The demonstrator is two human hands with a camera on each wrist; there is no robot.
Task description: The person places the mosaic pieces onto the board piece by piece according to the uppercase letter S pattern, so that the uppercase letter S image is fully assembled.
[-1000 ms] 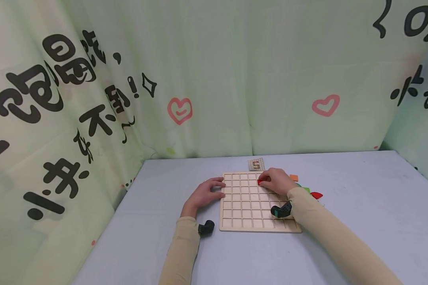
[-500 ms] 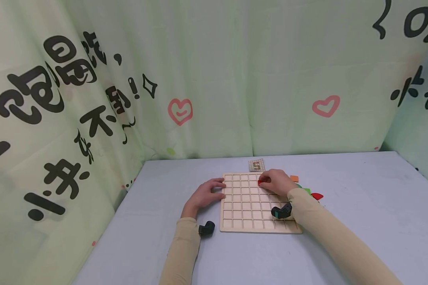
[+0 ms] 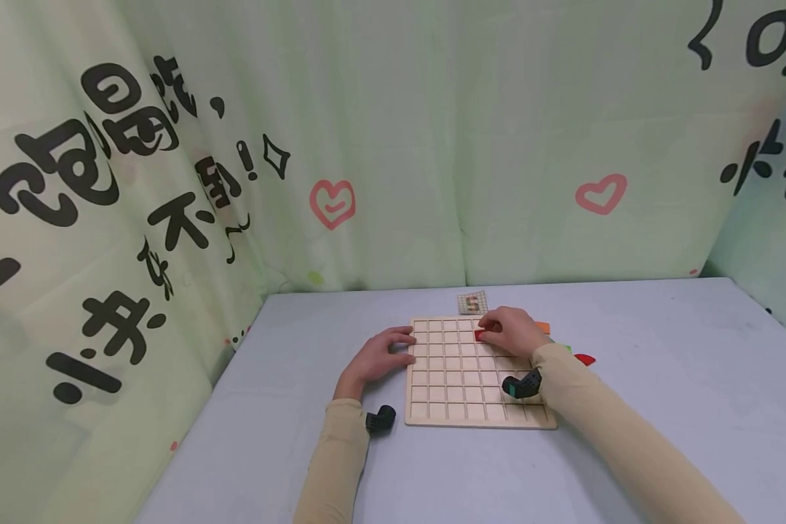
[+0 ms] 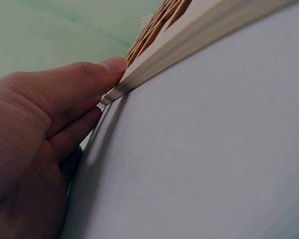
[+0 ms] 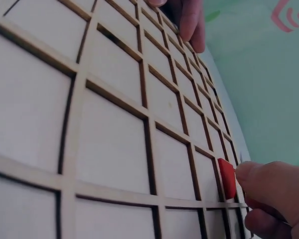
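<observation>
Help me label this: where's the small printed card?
In the head view, the printed card lies just beyond the grid board, slightly left of the right hand.

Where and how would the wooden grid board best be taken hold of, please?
I'd grip the wooden grid board by its left rim, coming from the left, thumb on top: the board lies flat on the table, that straight edge stands above the surface, and the left hand touches it.

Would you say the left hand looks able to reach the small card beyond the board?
Probably yes, with a stretch: only the flat board and table lie between the left hand and the card.
</observation>
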